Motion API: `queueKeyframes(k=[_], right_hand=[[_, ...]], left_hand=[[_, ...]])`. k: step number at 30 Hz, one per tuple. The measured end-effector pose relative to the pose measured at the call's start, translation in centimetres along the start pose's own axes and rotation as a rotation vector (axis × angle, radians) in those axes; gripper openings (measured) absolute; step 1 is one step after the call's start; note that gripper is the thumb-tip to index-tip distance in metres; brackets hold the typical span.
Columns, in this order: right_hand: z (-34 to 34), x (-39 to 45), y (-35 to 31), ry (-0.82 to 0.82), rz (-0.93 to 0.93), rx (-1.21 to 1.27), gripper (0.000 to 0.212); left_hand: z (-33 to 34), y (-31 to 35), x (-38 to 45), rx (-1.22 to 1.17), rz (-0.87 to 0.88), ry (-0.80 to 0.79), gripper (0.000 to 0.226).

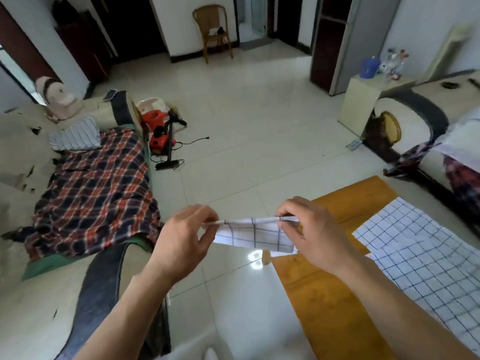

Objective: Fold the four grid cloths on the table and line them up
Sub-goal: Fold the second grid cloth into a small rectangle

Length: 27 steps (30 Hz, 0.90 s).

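Held cloth: a white grid cloth [255,233] with dark lines, folded into a narrow band, held up in the air at lower centre of the frame, over the tiled floor [246,131] and just left of the table's near corner.
Left hand [185,239]: grip pinching the left end of the band's top edge between thumb and fingertips, the other fingers loosely curled.
Right hand [313,233]: grip pinching the right end of the same top edge, fingers curled over it; the cloth hangs in a shallow sag between the two hands.
Table [322,302]: orange-brown wooden top at lower right of the frame.
Cloths on the table: a second grid cloth [405,229] lies spread flat toward the table's far side; another grid cloth [436,289] lies flat nearer the bottom right, its edge overlapping the first. Whether more lie beneath, I cannot tell.
Left of frame: a red, navy and white plaid blanket [96,188] draped over a worn pale sofa [15,157], with a striped cushion [75,133] at its upper end.
Floor, centre left: an orange vacuum cleaner [162,140] with its black cord trailing beside it.
Top centre: a wooden chair [213,29] against the white wall.
Upper right: a small pale cabinet [359,105] carrying bottles and a blue container [369,67].
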State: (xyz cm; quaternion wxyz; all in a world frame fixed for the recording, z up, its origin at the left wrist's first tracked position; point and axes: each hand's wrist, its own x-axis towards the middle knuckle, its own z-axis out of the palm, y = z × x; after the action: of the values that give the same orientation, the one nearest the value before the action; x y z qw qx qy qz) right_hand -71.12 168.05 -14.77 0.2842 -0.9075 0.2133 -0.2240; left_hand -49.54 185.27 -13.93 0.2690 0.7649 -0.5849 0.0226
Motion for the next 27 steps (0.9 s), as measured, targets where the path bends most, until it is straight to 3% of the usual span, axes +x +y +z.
queueKeyframes(k=[8, 11, 16, 27], right_hand=[[-1.5, 1.2, 5.3, 0.237, 0.412, -0.133, 0.008], [-0.8, 3.0, 5.6, 0.322, 0.541, -0.191, 0.008], [0.6, 6.7, 4.7, 0.409, 0.759, -0.22, 0.016], [2.9, 9.9, 8.7, 0.58, 1.031, -0.174, 0.021]], left_hand=[[8.6, -1.9, 13.8, -0.235, 0.314, -0.153, 0.01], [10.8, -3.3, 18.7, -0.337, 0.409, -0.221, 0.003], [12.7, -6.1, 26.3, -0.395, 0.616, -0.378, 0.011], [20.2, -5.0, 35.4, -0.431, 0.729, -0.652, 0.019]])
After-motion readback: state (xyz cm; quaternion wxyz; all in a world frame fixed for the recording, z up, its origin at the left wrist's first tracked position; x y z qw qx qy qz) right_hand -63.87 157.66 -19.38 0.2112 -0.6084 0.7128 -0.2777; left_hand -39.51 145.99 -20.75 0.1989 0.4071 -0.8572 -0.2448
